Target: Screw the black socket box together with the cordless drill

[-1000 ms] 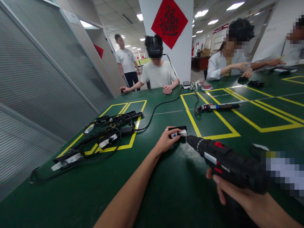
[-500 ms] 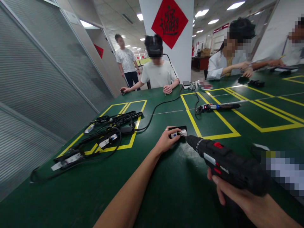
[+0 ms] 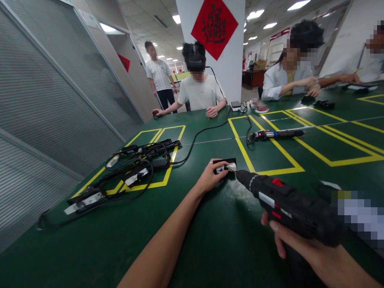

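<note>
My right hand (image 3: pixel 295 238) is wrapped round the grip of a black and red cordless drill (image 3: pixel 288 206), whose chuck points left and away from me. The drill's tip reaches the right end of a small black part with a white piece on it (image 3: pixel 231 166). My left hand (image 3: pixel 211 176) grips that part against the green table (image 3: pixel 192 224), its fingers lying over the left side. Whether the bit touches the part is too small to tell. A pale dusty patch (image 3: pixel 240 190) lies on the table just below the chuck.
Black cabled devices (image 3: pixel 144 160) lie bunched at the left inside yellow tape. A pen-shaped electric screwdriver (image 3: pixel 279 134) rests beyond the drill. A cable (image 3: pixel 198 136) crosses the table. Several people sit or stand at the far side, one wearing a headset (image 3: pixel 195 64). A blurred object (image 3: pixel 360 218) lies at right.
The drill has shifted very slightly to the right. My left hand and the part under it stay in place.
</note>
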Demonstrator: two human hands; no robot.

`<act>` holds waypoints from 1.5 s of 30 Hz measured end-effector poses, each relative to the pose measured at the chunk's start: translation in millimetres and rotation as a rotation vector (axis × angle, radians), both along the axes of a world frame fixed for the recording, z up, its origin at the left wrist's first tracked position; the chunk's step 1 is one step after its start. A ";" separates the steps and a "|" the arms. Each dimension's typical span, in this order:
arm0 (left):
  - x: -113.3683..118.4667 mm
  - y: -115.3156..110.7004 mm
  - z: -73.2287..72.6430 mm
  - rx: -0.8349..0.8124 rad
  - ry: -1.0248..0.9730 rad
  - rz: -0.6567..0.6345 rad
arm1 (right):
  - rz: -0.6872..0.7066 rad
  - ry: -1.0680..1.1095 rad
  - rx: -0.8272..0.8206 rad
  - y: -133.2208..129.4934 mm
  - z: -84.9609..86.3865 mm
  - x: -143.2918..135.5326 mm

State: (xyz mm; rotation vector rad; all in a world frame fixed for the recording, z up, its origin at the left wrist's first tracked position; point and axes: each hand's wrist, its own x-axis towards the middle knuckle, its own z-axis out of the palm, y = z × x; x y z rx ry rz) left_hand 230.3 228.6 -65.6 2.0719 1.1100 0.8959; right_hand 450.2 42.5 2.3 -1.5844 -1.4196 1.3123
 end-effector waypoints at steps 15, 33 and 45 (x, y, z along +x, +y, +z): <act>0.0 1.2 -1.8 0.006 0.003 0.004 | -0.012 0.003 0.005 0.0 5.7 -1.2; 0.5 -0.3 -0.1 0.002 0.010 0.015 | -0.014 0.032 -0.023 -1.2 3.6 -0.7; -0.3 2.5 -5.1 0.018 -0.006 -0.006 | -0.006 0.050 -0.030 1.3 3.6 0.0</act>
